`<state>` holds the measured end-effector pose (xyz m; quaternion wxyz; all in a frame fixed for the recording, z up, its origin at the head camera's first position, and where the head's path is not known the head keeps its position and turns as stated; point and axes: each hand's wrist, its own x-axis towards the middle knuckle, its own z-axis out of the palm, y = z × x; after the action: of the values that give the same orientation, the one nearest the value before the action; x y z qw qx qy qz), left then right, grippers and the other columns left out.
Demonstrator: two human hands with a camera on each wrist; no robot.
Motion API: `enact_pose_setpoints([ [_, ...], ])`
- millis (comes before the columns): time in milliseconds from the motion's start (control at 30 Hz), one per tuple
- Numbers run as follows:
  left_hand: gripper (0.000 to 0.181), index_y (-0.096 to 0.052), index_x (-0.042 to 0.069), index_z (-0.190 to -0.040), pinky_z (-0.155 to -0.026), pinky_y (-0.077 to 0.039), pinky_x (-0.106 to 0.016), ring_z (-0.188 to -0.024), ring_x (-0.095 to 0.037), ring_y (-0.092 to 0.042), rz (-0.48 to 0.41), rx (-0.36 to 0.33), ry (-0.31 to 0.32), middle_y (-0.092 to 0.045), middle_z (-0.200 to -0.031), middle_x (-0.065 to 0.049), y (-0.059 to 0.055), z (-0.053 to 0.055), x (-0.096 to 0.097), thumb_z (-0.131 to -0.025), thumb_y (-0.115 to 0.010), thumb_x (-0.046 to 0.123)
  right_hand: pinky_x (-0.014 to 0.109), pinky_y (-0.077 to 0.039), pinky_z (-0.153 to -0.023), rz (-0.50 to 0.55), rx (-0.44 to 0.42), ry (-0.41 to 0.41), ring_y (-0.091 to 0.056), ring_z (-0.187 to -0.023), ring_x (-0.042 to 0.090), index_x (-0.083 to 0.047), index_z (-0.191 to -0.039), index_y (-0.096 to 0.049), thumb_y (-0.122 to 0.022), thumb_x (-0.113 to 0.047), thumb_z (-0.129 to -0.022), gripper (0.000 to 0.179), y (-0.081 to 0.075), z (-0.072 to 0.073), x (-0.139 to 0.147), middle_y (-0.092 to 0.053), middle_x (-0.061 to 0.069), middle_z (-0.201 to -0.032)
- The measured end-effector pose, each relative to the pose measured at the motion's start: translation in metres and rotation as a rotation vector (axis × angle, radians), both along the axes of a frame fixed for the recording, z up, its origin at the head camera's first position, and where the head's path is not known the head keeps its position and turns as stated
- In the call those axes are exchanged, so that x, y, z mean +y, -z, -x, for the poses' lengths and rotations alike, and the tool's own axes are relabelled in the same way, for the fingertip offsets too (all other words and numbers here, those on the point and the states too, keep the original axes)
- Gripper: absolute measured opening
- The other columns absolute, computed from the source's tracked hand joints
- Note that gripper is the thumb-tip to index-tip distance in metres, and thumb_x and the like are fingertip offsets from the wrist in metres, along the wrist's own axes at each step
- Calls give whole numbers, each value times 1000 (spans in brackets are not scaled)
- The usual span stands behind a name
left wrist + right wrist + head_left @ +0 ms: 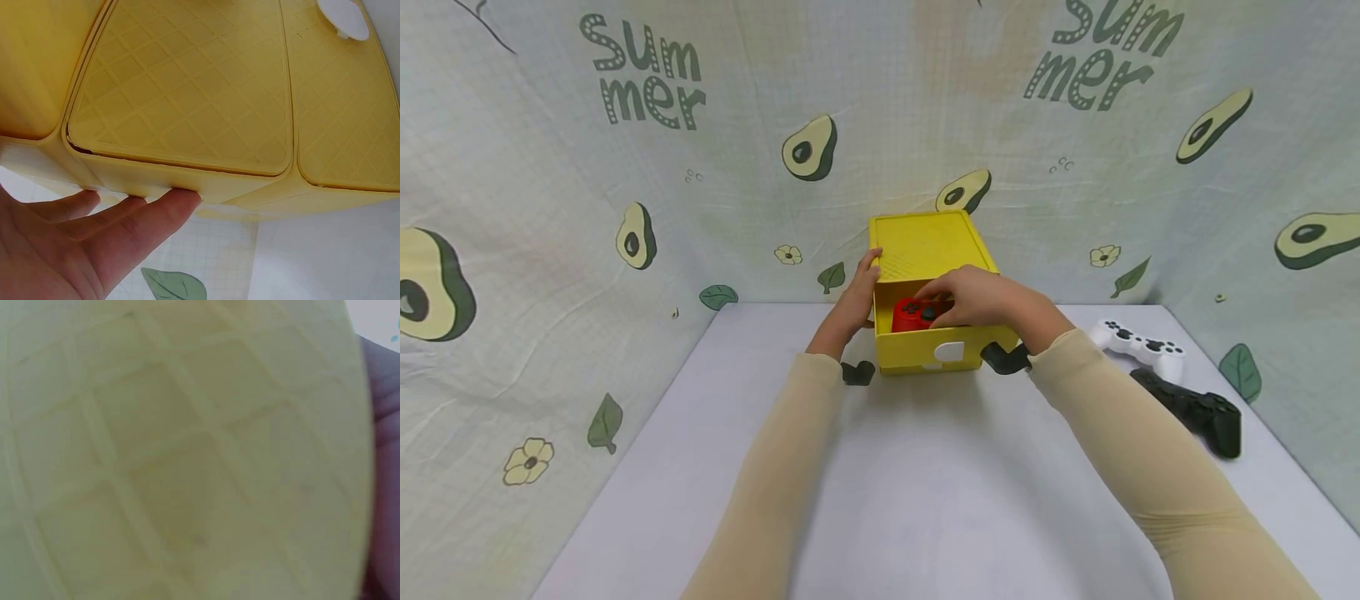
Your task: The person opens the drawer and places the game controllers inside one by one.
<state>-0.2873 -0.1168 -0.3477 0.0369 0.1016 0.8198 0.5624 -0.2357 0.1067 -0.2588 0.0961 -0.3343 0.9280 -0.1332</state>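
Note:
A yellow box (910, 352) stands toward the back of the table, its hinged lid (928, 243) tilted up behind the opening. Inside it sits a red game controller (912, 314). My right hand (976, 296) reaches over the front wall and grips the controller's right side, which the hand partly hides. With straight fingers, my left hand (853, 302) touches the left side of the box near the lid; in the left wrist view its fingertips press a yellow side wall (156, 178). The box's lattice-patterned wall (169, 437) fills most of the right wrist view.
To the right lie a white game controller (1138, 348) and a black game controller (1195, 410), near my right forearm. A printed cloth (880, 100) hangs behind and beside the white table (925, 500). A white latch (949, 351) is on the box front.

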Motion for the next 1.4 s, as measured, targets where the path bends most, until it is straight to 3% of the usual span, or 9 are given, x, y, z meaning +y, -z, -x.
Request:
enact_pose_setpoints([
  [333,47,-12,58,-144,-88,-47,-66,-132,-41,-42,-6,-4,-6,-15,-161,-3,0,-1,1,-98,-21,61,44,-46,-102,78,40,63,-57,-117,22,-18,-132,-61,-70,-35,-89,48,-6,-14,13,-64,3,-129],
  [700,46,-13,59,-143,-89,-47,-66,-132,-40,-42,-10,4,-3,-16,-161,-2,2,-1,0,-98,-21,61,46,-47,-100,192,179,97,-58,-115,25,-16,-124,-67,-71,-26,-89,37,-5,-30,27,-66,5,-125],
  [1000,47,-11,58,-144,-88,-48,-64,-133,-39,-42,-19,2,20,-14,-161,0,2,0,-1,-98,-20,63,44,-52,-89,308,257,159,-60,-103,24,-16,-119,-69,-74,-22,-87,34,-5,-47,38,-69,4,-117],
  [1267,48,-11,59,-143,-87,-48,-66,-133,-40,-41,-17,-8,20,-14,-161,-2,1,-1,-1,-97,-22,64,39,-52,-78,365,389,132,-59,-93,24,-13,-116,-70,-73,-17,-87,29,4,-66,41,-70,8,-108],
  [1400,47,-11,59,-143,-88,-47,-66,-133,-40,-40,-17,-13,17,-13,-161,-1,0,-1,-1,-97,-22,62,37,-55,-74,442,457,132,-62,-86,21,-11,-113,-70,-74,-15,-86,28,14,-73,42,-70,7,-104],
])
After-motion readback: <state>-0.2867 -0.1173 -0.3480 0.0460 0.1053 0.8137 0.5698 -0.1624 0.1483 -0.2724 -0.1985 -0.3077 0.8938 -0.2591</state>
